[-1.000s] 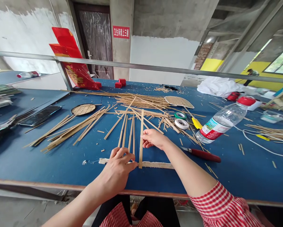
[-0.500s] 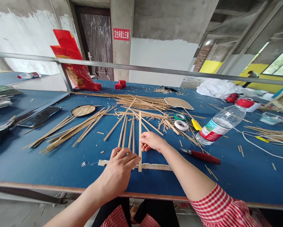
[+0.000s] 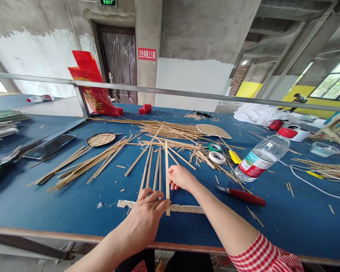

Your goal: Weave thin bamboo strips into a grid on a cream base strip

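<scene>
My right hand (image 3: 183,178) pinches the right side of an upright-lying bamboo strip (image 3: 166,158), thumb and index finger together. Curled over the lower ends of several bamboo strips (image 3: 149,166) is my left hand (image 3: 149,217), pressing them to the table; its thumb touches the foot of the pinched strip. A pale cloth-like band (image 3: 188,209) runs crosswise beneath the strips and is partly hidden by my left hand. The strips fan out away from me. Right of my hands lies a red-handled knife (image 3: 245,197).
On the blue table (image 3: 81,211) are bamboo strip bundles (image 3: 94,164), a woven round piece (image 3: 101,139), a phone (image 3: 50,146), tape rolls (image 3: 216,157), a water bottle (image 3: 263,156), a white cable (image 3: 314,184) and scissors (image 3: 1,166). A metal rail (image 3: 187,91) crosses behind. Far right, a person (image 3: 299,99) bends.
The view has tipped up slightly, so everything sits lower. Both hands keep their places at the same bamboo strip, with hardly any movement; the strip's foot still crosses the band.
</scene>
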